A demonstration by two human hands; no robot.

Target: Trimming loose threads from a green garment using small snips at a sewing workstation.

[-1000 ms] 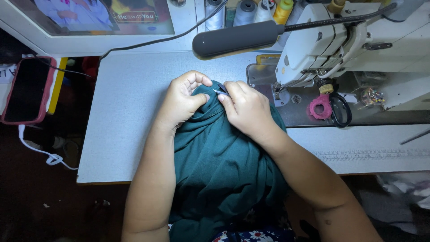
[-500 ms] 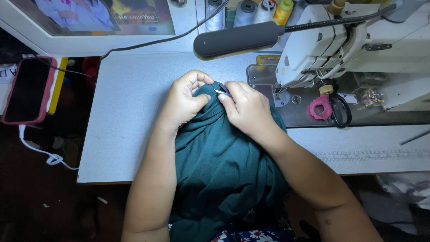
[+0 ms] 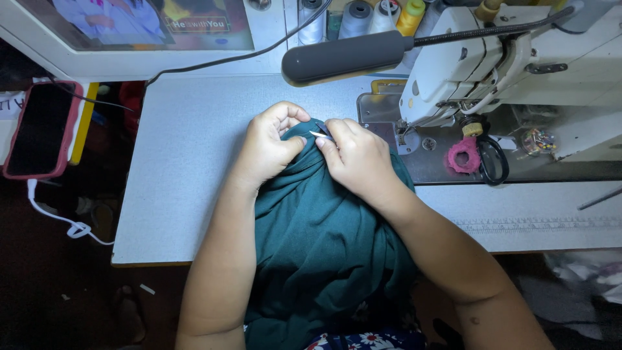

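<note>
Both hands grip a bunched dark green knit fabric (image 3: 324, 240) on the grey table (image 3: 188, 162): left hand (image 3: 269, 146) pinching its fold, right hand (image 3: 359, 159) holding a small metal tool (image 3: 321, 135) (kind unclear).

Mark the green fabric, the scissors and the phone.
green fabric (image 3: 324, 246), head view, on the folds below the hands.
scissors (image 3: 494, 162), head view, on the black handle loop.
phone (image 3: 39, 129), head view, on its dark screen.

grey sewing table (image 3: 188, 168), w/ green fabric (image 3: 324, 227), sewing machine (image 3: 518, 65), scissors (image 3: 483, 159)
</note>
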